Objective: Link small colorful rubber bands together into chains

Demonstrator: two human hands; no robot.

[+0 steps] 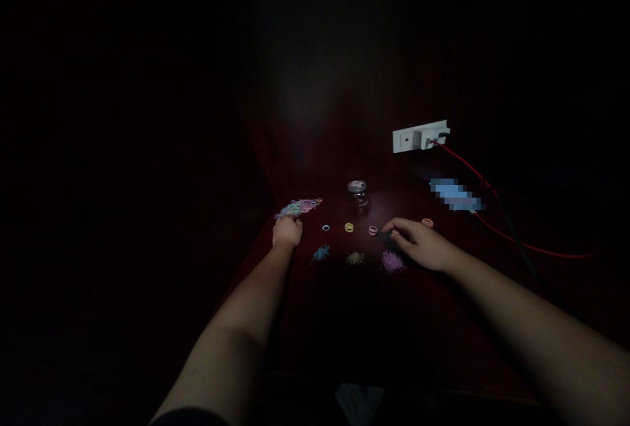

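My left hand [288,230] rests at the near edge of a pile of mixed pastel elastic bands [301,207], its fingers curled and their tips hidden. My right hand [416,242] hovers low over the table, thumb and index finger apart, with nothing visible between them. Just left of its fingertips lie pink hair ties [373,231]. Yellow hair ties [349,227] and a blue one [325,228] continue the row leftward; an orange one [427,222] lies behind my right hand. Nearer me are small heaps of thin bands: blue [321,253], dull yellow [355,258] and purple-pink [392,261].
A clear lidded jar [357,195] stands behind the row. On the wall, a white socket [406,140] holds a charger with a red cable [465,162] trailing right. A blurred-out bright object [455,194] lies at the back right. Surroundings are very dark.
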